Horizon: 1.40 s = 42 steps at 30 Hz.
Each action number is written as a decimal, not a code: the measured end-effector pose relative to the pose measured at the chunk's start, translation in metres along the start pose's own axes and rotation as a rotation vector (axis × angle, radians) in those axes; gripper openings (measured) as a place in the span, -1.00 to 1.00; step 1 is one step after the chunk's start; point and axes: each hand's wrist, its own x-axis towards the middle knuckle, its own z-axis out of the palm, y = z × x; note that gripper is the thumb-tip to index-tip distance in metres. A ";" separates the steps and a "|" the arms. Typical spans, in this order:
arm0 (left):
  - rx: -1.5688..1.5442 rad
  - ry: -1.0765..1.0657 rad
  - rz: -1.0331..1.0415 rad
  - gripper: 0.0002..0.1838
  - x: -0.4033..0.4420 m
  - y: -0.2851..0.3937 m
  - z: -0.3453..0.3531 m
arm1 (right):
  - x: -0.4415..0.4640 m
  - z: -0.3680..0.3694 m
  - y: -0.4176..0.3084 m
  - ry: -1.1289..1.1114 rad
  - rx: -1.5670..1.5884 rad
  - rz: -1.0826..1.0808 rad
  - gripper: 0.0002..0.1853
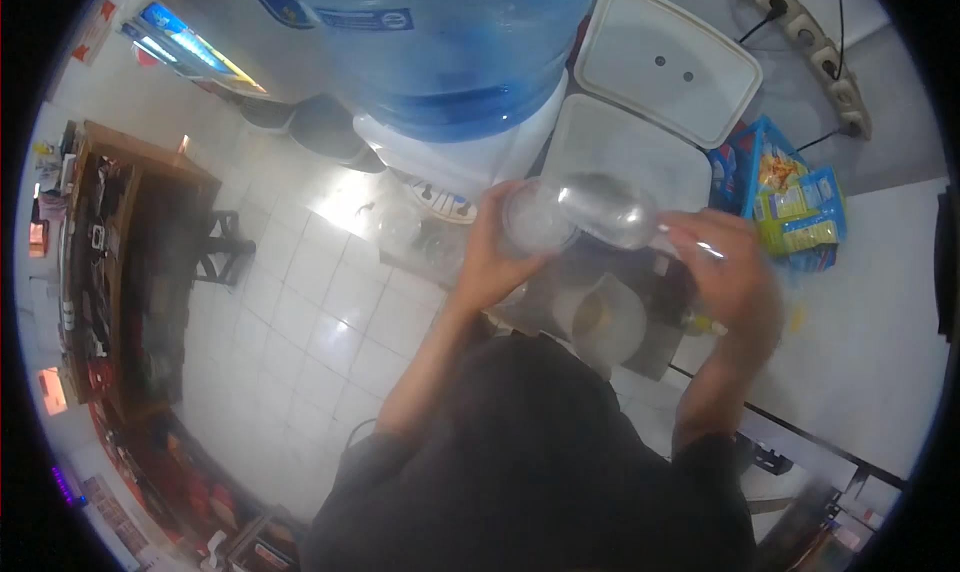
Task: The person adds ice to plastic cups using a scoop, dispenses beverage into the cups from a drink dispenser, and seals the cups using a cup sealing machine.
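Observation:
My left hand (490, 260) is wrapped around a clear plastic cup (532, 218), its mouth turned up towards me. A shiny metal scoop (606, 210) is tilted at the cup's rim, and blur hides what the scoop carries. My right hand (728, 267) grips the scoop by its handle. Below the two hands stands a whitish round container (603, 320) with something yellowish inside. Left of my left hand are more clear cups (400, 228), faint in the glare.
A big blue water bottle (460, 62) sits on a white dispenser (440, 157) ahead. Right of it are a white box (625, 147) and its lid (670, 62). Snack packets (800, 212) stand in a blue basket at the right, below a power strip (805, 34).

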 end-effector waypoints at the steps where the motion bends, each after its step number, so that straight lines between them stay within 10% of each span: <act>1: 0.000 0.006 -0.004 0.02 -0.001 0.001 -0.003 | -0.001 -0.001 -0.002 0.078 0.078 0.048 -0.80; 18: -0.032 -0.097 0.010 0.02 0.005 0.014 -0.037 | 0.014 0.013 0.001 -0.137 0.139 0.081 -0.83; 30: -0.005 0.156 -0.028 0.17 -0.013 0.011 -0.123 | -0.002 0.020 0.059 0.175 0.246 0.572 -0.74; 42: 0.727 0.470 -0.071 -0.01 -0.033 -0.214 -0.294 | -0.018 0.078 0.171 0.111 -0.172 0.538 -0.70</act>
